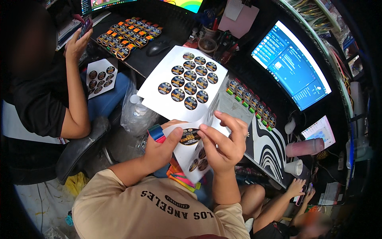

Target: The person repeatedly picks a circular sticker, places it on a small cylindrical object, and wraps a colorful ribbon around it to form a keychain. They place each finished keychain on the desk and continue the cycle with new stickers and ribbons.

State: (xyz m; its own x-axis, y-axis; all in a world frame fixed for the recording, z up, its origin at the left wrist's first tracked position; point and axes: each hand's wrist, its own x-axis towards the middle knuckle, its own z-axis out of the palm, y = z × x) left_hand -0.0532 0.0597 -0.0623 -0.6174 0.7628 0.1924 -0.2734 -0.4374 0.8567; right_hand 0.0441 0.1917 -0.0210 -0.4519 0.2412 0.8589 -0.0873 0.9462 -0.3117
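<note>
In front of my chest, a white sheet of round black stickers (181, 157) is held up between both hands. My left hand (159, 149) grips its left edge with the thumb on top. A blue and red ribbon (156, 134) pokes out behind those fingers; what it hangs from is hidden. With thumb and forefinger, my right hand (225, 147) pinches the sheet's upper right, beside a large round sticker (189, 136). Whether that sticker's edge is lifted I cannot tell. The sheet's lower part bends away, showing smaller stickers. Bright folded ribbons (181, 179) lie below, at my lap.
A larger sticker sheet (157, 81) covers the desk ahead. Medals with ribbons stand in rows at the far left (129, 36) and right (251, 101). A pink tumbler (304, 147) and white cup (293, 167) are at right. People sit on both sides.
</note>
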